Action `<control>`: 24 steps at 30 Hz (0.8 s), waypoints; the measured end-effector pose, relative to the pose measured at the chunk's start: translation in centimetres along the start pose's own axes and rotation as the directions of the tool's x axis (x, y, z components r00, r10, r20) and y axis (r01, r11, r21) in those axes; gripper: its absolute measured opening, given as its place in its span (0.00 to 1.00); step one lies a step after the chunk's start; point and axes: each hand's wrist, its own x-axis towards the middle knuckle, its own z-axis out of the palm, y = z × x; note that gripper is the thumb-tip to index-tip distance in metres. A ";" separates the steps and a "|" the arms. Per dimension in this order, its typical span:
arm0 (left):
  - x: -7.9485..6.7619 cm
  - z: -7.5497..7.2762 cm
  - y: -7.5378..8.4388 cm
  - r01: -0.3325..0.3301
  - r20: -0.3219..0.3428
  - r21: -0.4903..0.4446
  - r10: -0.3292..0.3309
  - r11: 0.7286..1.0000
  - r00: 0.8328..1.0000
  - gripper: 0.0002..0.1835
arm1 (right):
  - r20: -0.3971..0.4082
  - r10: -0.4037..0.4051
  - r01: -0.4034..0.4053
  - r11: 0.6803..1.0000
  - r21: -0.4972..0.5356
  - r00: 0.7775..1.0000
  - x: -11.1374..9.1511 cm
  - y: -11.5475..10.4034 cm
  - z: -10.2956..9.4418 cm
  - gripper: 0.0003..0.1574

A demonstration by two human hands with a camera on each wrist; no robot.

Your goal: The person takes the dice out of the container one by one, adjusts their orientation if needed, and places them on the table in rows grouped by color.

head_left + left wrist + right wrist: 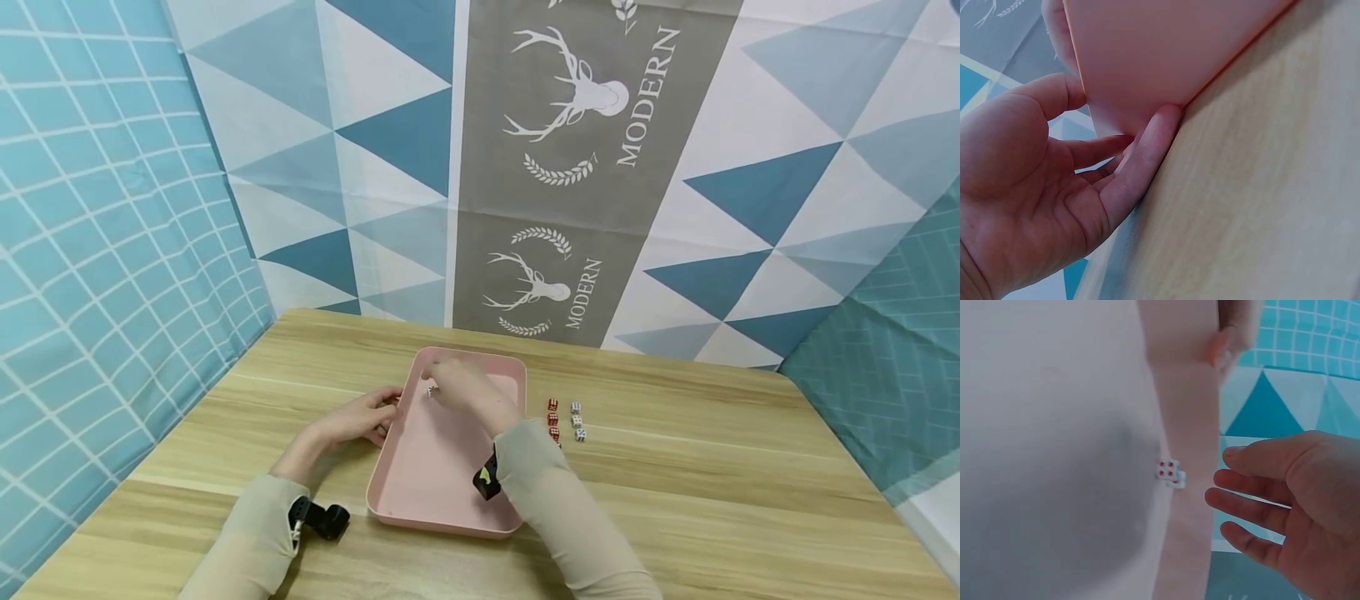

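A pink tray lies on the wooden table, and my left hand grips its left side. In the left wrist view that hand's thumb meets the rim while the fingers lie against the outer wall. My right hand is over the tray's far left part, with nothing held. Its fingers are loosely bent and spread in the right wrist view. Close by, against the tray's side wall, sit two small white dice; the front die shows four red pips and partly covers the other die.
Right of the tray stand two short columns of dice: red dice nearer it, white dice beyond. My right forearm overlaps the near end of the red column. Patterned cloth hangs behind the table, blue checked cloth on the left.
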 end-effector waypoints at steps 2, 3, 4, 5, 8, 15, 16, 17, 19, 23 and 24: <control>0.0 0.0 0.0 0.001 0.005 0.002 -0.001 1.000 1.000 0.29 | -0.007 -0.014 0.014 1.000 0.005 1.000 0.2 -0.2 0.5 0.17; -0.1 0.0 0.0 0.000 0.007 0.004 0.000 1.000 1.000 0.29 | -0.006 -0.021 0.021 1.000 0.004 1.000 0.2 -0.2 0.7 0.17; -0.1 0.0 0.0 0.000 0.008 0.003 0.000 1.000 1.000 0.29 | -0.001 -0.023 0.023 1.000 0.006 1.000 0.3 -0.3 0.9 0.17; -0.1 0.0 0.0 0.001 0.006 0.004 -0.001 1.000 1.000 0.29 | 0.003 -0.025 0.025 1.000 0.003 1.000 0.3 -0.3 1.1 0.18; -0.1 0.0 0.0 -0.001 0.003 0.008 0.001 1.000 1.000 0.29 | 0.023 -0.032 0.032 0.999 -0.008 0.999 0.4 -0.3 1.6 0.17; 0.0 0.1 0.1 0.002 -0.001 0.003 -0.002 1.000 1.000 0.29 | 0.034 -0.039 0.041 0.998 -0.051 0.999 0.2 -0.5 1.8 0.13; 0.0 0.1 0.1 0.003 -0.004 0.004 -0.003 1.000 1.000 0.29 | 0.027 -0.043 0.044 0.998 -0.053 0.999 0.2 -0.5 1.7 0.13; 0.0 0.1 0.1 0.004 -0.005 0.005 -0.004 1.000 1.000 0.29 | 0.022 -0.044 0.045 0.998 -0.052 0.999 0.2 -0.5 1.7 0.13; 0.1 0.1 0.1 0.005 -0.009 0.006 -0.005 1.000 1.000 0.29 | 0.015 -0.040 0.041 0.998 -0.042 0.999 0.1 -0.6 1.7 0.13; 0.0 0.0 0.0 0.005 -0.011 0.009 -0.005 1.000 1.000 0.29 | 0.012 -0.018 0.018 1.000 -0.016 1.000 0.1 -0.6 1.9 0.15; 0.0 0.0 0.0 0.004 -0.008 0.008 -0.004 1.000 1.000 0.29 | 0.014 -0.014 0.014 1.000 -0.011 1.000 0.1 -0.6 1.9 0.15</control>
